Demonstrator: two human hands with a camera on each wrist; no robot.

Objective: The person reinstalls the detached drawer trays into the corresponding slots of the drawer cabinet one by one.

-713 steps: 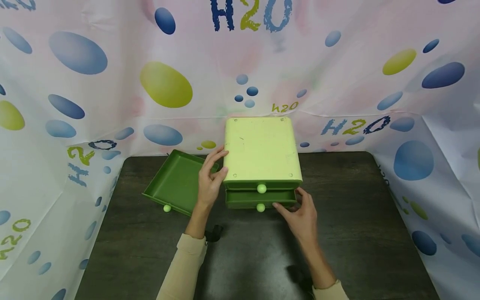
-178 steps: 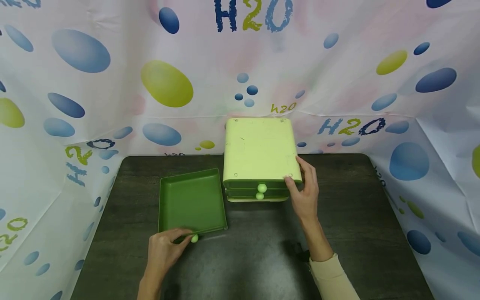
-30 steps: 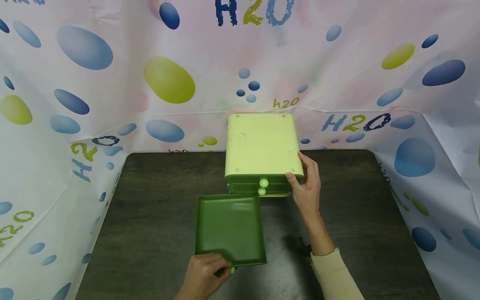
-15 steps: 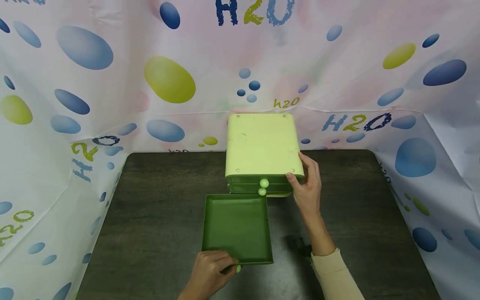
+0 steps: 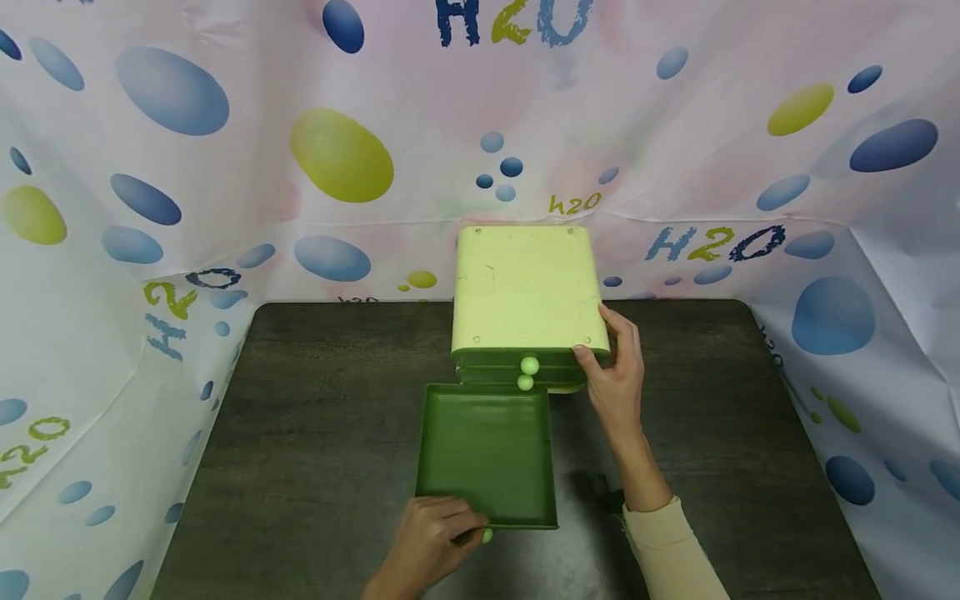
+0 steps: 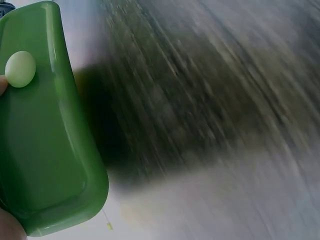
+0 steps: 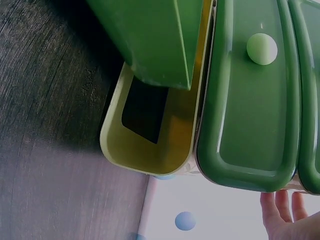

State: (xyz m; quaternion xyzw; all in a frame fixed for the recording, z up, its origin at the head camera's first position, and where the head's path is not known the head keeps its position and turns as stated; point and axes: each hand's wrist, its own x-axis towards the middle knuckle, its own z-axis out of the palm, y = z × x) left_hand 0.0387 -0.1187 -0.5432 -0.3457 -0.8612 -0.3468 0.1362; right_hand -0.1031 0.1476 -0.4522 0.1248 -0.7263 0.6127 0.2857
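Note:
A yellow-topped drawer cabinet (image 5: 528,287) stands at the back of the table, with two green drawers in it. In the right wrist view its lowest slot (image 7: 172,145) is open, and the back end of a loose green drawer (image 7: 150,45) overlaps the slot's mouth. My left hand (image 5: 435,537) grips that drawer's front, fingers over the rim, thumb near its light-green knob (image 5: 487,534). The drawer's inside (image 5: 487,454) is bare. My right hand (image 5: 615,375) holds the cabinet's front right corner, thumb on the top front edge, fingers along the side.
The dark wooden table (image 5: 322,442) extends on both sides of the cabinet. A white curtain (image 5: 420,108) printed with blue and yellow ovals hangs behind the table and at both sides, close to the cabinet's back.
From the table's left side my left hand has brought the loose drawer in front of the cabinet, lately sliding right. The once pulled-out lower drawer is in. My right hand stays on the corner.

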